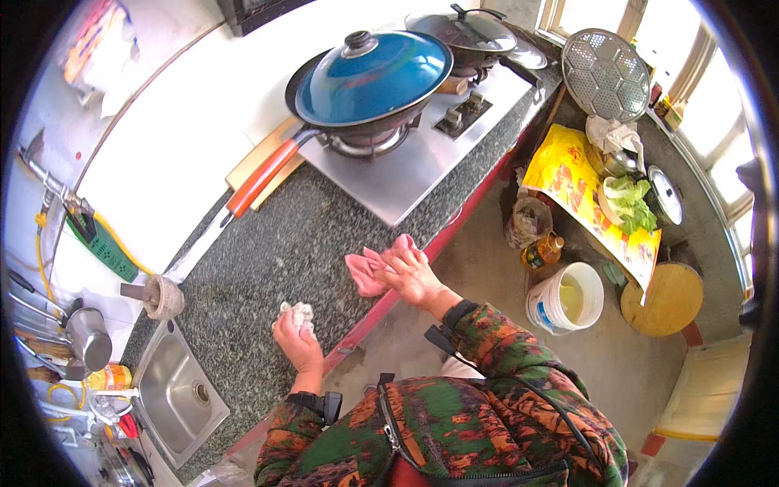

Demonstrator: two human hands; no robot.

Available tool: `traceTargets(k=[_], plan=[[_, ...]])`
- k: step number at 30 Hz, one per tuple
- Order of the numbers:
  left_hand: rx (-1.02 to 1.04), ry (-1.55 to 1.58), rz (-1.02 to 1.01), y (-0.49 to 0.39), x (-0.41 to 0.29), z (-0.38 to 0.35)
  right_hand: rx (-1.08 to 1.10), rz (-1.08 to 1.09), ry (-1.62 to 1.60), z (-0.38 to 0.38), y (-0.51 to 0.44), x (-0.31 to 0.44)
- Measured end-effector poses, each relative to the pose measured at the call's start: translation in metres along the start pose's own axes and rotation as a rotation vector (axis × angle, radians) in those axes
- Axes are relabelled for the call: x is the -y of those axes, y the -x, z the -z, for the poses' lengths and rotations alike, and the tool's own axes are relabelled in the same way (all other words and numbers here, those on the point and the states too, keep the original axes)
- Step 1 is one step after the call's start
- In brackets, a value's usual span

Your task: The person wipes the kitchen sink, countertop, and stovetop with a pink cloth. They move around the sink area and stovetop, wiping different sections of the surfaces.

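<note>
My right hand (414,277) rests on a pink cloth (364,274) at the front edge of the speckled granite countertop (292,243). The cloth lies bunched under its fingers. A crumpled white cloth (299,313) is held in my left hand (299,347), over the counter between the sink and the pink cloth. Beyond the hands, a wok with a blue lid (374,76) sits on the steel gas stove (377,189), its orange handle (265,176) pointing left over a wooden board (277,182).
A steel sink (176,395) is at lower left, with a stone mortar (163,297) behind it. A second lidded pan (462,36) stands farther back. On the right are a white bucket (563,298), an oil bottle (543,251), a round wooden board (663,298) and leafy greens (630,201).
</note>
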State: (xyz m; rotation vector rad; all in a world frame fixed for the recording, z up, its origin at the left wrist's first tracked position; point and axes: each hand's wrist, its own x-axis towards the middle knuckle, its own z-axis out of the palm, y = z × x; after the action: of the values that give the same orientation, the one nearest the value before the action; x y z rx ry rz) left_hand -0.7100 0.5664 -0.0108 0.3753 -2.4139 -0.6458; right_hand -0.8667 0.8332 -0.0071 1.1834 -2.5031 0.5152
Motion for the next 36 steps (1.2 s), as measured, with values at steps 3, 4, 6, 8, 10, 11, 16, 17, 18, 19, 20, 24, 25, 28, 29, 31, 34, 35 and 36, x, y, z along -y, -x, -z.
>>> traceTargets(k=[3, 4, 6, 8, 10, 11, 16, 17, 18, 19, 20, 24, 25, 28, 29, 31, 34, 35, 36], plan=[[-0.024, -0.036, 0.034, 0.000, -0.009, -0.001, 0.061, 0.016, -0.049, 0.027, 0.020, -0.053], [-0.036, -0.084, -0.008, 0.000, -0.010, 0.000, 0.098, 0.006, -0.063, 0.039, 0.025, -0.073], [-0.018, -0.118, 0.009, 0.001, -0.011, 0.002, 0.325, -0.240, -0.057, 0.066, 0.034, -0.105], [-0.010, -0.134, 0.039, 0.003, -0.013, 0.002, -0.175, -0.180, -0.158, 0.094, 0.034, -0.127], [0.000, -0.161, 0.065, 0.003, -0.014, 0.001, -0.272, -0.155, -0.236, 0.120, 0.020, -0.150], [0.004, -0.163, 0.083, 0.003, -0.014, 0.000, -0.283, -0.131, -0.184, 0.127, 0.003, -0.162], [0.002, -0.189, 0.089, 0.002, -0.014, 0.000, -0.183, 0.001, -0.030, 0.115, -0.089, -0.196], [0.005, -0.188, 0.094, 0.002, -0.014, 0.000, -0.167, 0.000, 0.009, 0.106, -0.103, -0.196], [-0.011, -0.211, 0.058, 0.002, -0.013, 0.000, -0.120, -0.055, 0.006, 0.097, -0.113, -0.193], [-0.011, -0.215, 0.064, 0.002, -0.013, 0.001, -0.066, -0.112, 0.007, 0.088, -0.120, -0.187], [-0.011, -0.216, 0.071, 0.003, -0.014, 0.001, 0.024, -0.193, 0.010, 0.081, -0.125, -0.180], [0.008, -0.205, 0.129, 0.004, -0.014, 0.001, 0.027, 0.053, -0.044, 0.064, -0.112, -0.131], [0.014, -0.204, 0.156, 0.003, -0.014, 0.001, 0.018, 0.203, -0.107, 0.063, -0.108, -0.122], [0.005, -0.205, 0.086, 0.001, -0.013, 0.002, 0.026, 0.269, -0.125, 0.069, -0.103, -0.130], [0.009, -0.207, 0.090, 0.001, -0.013, 0.002, 0.002, 0.298, -0.049, 0.073, -0.105, -0.142], [0.005, -0.191, 0.100, 0.003, -0.013, 0.003, 0.124, 0.085, -0.002, 0.077, -0.118, -0.176], [0.008, -0.197, 0.110, 0.004, -0.013, 0.003, -0.105, -0.060, 0.020, 0.082, -0.128, -0.210], [0.006, -0.188, 0.116, 0.004, -0.014, 0.002, -0.144, -0.042, 0.028, 0.080, -0.131, -0.211], [0.003, -0.195, 0.111, 0.003, -0.015, 0.003, -0.123, -0.079, 0.021, 0.079, -0.131, -0.206]])
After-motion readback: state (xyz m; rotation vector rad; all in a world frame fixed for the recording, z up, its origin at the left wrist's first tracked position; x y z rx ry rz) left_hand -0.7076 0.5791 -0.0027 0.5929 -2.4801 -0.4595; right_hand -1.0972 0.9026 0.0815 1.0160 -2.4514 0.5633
